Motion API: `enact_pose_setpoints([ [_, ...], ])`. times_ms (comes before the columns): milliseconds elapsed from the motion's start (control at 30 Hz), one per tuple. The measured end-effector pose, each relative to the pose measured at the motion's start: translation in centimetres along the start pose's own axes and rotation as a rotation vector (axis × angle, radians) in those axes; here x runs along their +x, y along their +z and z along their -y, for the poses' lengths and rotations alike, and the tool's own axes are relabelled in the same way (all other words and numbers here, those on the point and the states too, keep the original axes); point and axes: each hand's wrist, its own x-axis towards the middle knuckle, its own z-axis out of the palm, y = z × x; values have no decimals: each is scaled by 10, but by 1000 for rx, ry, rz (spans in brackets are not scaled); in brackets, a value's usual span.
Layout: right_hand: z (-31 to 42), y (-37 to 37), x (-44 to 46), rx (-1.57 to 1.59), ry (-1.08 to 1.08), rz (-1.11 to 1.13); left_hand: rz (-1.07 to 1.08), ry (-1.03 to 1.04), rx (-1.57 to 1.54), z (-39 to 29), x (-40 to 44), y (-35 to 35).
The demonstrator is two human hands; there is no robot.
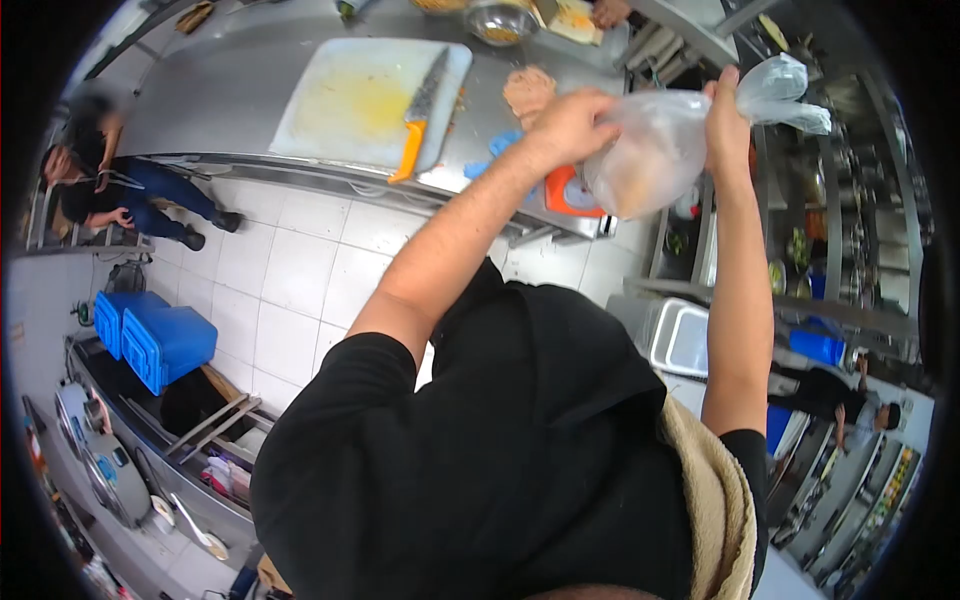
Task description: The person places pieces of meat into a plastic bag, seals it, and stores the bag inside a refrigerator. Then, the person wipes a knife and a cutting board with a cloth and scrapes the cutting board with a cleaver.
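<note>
A clear plastic bag [660, 125] with pale, beige contents hangs in the air between my hands, over the right end of the steel table. My right hand [727, 120] grips it at the gathered neck, and the loose top sticks out beyond the fingers. On the bag's left side, my left hand [580, 122] holds it with bent fingers. Beneath and beside the bag sits an orange device [572, 192], partly covered. A flat mound of pinkish ground meat [528, 95] lies near my left hand, with a crumpled blue item [495, 150] by my forearm.
A knife [412, 140] with an orange handle rests on a white cutting board [320, 90], its handle over the table [210, 85] edge. Behind are a metal bowl [500, 22] and another person's hand [610, 12]. Shelving stands right. One person [150, 190] sits left; another [840, 400] stands right.
</note>
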Motion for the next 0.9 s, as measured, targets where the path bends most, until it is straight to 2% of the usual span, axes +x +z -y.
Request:
enact_pose_setpoints([
  [100,23,12,-10,79,-18,-10,-22,-6,-77,-11,-8,-12],
  [133,23,6,-2,96,44,59,-56,17,-105,-13,-10,-12],
  [233,64,2,-8,128,119,19,-127,67,-130,-30,-11,-24],
  [400,84,-5,15,207,73,45,-231,60,-119,-56,-8,-44],
  [567,117,5,21,315,33,119,-80,-85,-293,-78,-1,-83],
  [633,122,8,22,331,21,114,-27,-20,-352,-78,-6,-96],
  [733,139,21,18,425,5,123,97,1,-271,-95,-21,-130],
  [767,150,30,8,443,-14,81,52,33,-102,-105,-22,-136],
  [833,144,42,4,624,-61,299,-13,104,212,-123,-27,-131],
  [867,155,49,-7,563,-117,358,-88,143,271,-127,-22,-124],
  [900,134,70,37,732,-221,660,-161,192,324,-131,-13,-115],
])
